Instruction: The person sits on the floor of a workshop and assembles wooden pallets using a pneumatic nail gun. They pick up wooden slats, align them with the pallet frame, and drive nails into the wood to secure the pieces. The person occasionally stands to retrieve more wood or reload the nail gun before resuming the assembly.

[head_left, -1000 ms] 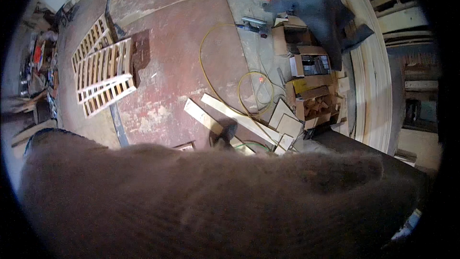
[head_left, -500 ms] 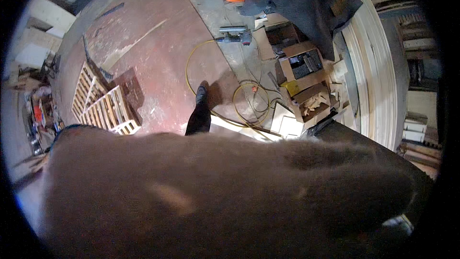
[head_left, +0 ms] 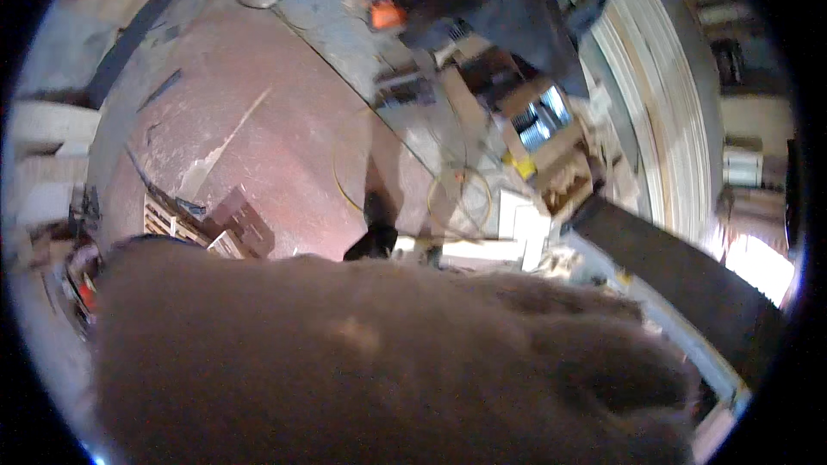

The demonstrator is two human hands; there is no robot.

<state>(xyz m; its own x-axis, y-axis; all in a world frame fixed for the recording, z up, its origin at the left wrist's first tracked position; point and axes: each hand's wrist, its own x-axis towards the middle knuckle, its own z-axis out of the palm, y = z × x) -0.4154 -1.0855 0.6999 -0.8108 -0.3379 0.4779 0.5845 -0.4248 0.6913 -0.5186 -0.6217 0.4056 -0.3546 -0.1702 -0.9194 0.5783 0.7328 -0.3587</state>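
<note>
Neither my left hand nor my right hand can be made out. A large, blurred brown fuzzy surface (head_left: 345, 379), which looks like clothing close up, fills the lower part of the view and hides what lies beneath it. Beyond its upper edge shows a dark shoe (head_left: 374, 239) on the reddish floor (head_left: 276, 155). Ahead to the right lies a blurred nail gun (head_left: 405, 88). Near it, an open cardboard box (head_left: 527, 102) holds shiny nail strips (head_left: 541, 120).
A yellow hose (head_left: 489, 198) lies coiled right of the shoe. Slatted wooden pieces (head_left: 164, 217) lie on the left. Long pale boards (head_left: 659, 112) run along the right, with a dark panel (head_left: 680, 275) nearer. Orange tools (head_left: 386, 14) and a dark cloth (head_left: 534, 17) are farther off.
The view has shifted and blurred. More of the dark panel and a bright patch now show at right; the slatted pieces are more covered by the brown surface. The shoe appears nearer.
</note>
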